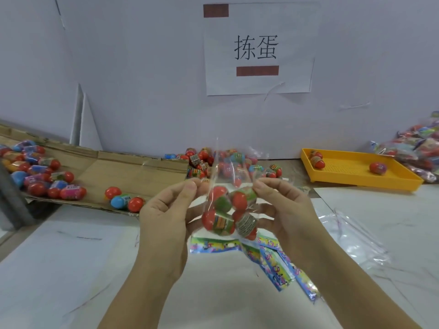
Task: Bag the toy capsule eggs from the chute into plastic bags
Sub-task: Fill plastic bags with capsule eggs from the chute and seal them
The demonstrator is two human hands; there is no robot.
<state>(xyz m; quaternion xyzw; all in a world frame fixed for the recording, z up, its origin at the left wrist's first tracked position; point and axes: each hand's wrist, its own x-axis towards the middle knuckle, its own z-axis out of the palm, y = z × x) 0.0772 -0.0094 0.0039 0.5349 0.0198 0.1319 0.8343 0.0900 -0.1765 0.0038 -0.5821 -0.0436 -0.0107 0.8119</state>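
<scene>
Frame centre: left hand (166,207) and right hand (280,205) each pinch upper edge of clear plastic bag (228,186) holding red-capped capsule eggs (228,214), above desk (71,257).

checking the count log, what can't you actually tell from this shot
1. Head view: how many capsule eggs are in the clear plastic bag; they overlap and blur, left hand and right hand cover its sides.
2. Head view: their label text; too small, blurred.
3. Head view: pile of filled bags; cut by right edge.
4. Head view: cardboard chute far end; cut by left edge.
5. Head view: paper sign other lines; masked by brown patches.
</scene>
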